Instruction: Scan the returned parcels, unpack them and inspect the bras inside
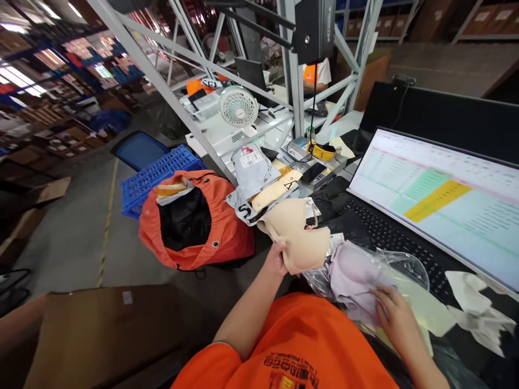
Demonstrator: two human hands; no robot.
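In my left hand (277, 260) is a beige bra (306, 246), held up by its near side with the thumb over the cloth. The fingers behind it are partly hidden. On the desk to the right lies a lilac bra (351, 273), partly under clear plastic packaging (405, 267). My right hand (391, 313) touches this bra's near right side, fingers stretched out and apart. A white tag (335, 241) shows between the two bras.
An orange drawstring bag (237, 232) stands open on the left, before a blue crate (162, 173). Grey mailer bags (253, 167) lie behind the beige bra. A keyboard (389, 237) and a monitor (441, 194) are right. A cardboard box (101, 335) sits lower left, beside another person's arm (20, 324).
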